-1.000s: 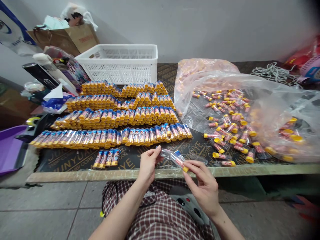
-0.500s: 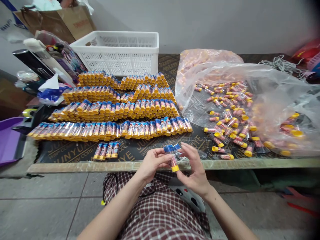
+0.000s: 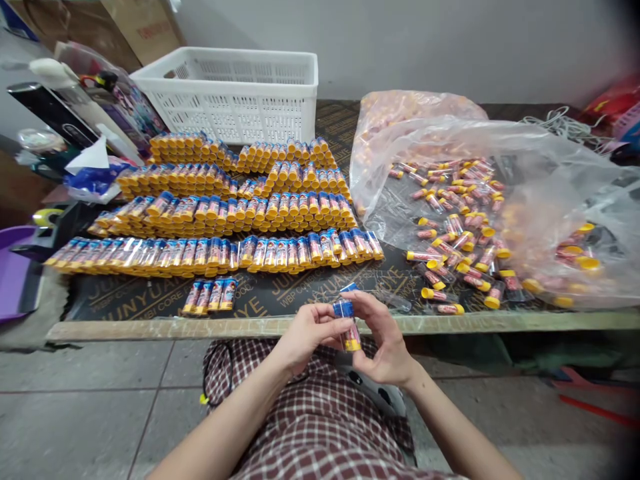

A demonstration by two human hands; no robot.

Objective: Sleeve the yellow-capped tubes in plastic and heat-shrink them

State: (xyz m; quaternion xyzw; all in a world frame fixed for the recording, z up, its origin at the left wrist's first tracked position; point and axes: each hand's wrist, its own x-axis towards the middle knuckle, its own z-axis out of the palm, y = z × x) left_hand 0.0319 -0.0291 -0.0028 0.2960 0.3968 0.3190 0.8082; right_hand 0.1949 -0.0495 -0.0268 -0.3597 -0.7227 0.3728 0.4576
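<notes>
Over the table's front edge, my left hand (image 3: pixel 306 335) pinches a small clear plastic tube (image 3: pixel 352 339) with a yellow cap at its lower end and blue at its upper end. My right hand (image 3: pixel 386 345) curls round the other side of this tube, thumb by the yellow cap and fingers near the top. A second blue piece (image 3: pixel 349 288) shows just above those fingers; I cannot make out what it belongs to. To the left, a short row of labelled tubes (image 3: pixel 210 295) lies on the dark table.
Stacked rows of blue-and-yellow tubes (image 3: pixel 210 255) fill the left and middle, before a white plastic basket (image 3: pixel 240 110). On the right, loose yellow-capped tubes (image 3: pixel 460 247) spill from a clear plastic bag (image 3: pixel 565 153). A purple dustpan-like object (image 3: pixel 15 267) is at far left.
The tube between my hands has become more upright, and my right fingers have closed in over its top. The view has shifted slightly.
</notes>
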